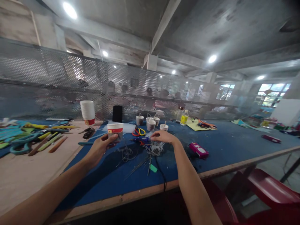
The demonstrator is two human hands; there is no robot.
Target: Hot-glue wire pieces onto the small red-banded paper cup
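My left hand (104,145) is closed around a white paper cup (115,128) with a red band, held above the blue table. My right hand (162,136) reaches over a tangle of grey cord (156,149), its fingertips drawn together; anything between them is too small to make out. Just left of those fingers lies a blue glue gun (144,140). Scissors (138,132) with red and yellow handles rest behind it. Several small grey-wrapped cups (150,124) stand farther back, some with looped handles. Thin wire-like strands (138,167) and a green scrap (153,168) lie in front.
A tall stack of paper cups (87,112) stands at left, near a black phone-like slab (117,113). Tools and wooden sticks (44,142) crowd the left board. A magenta box (198,150), a yellow-labelled bottle (184,118) and red chairs (273,190) are to the right.
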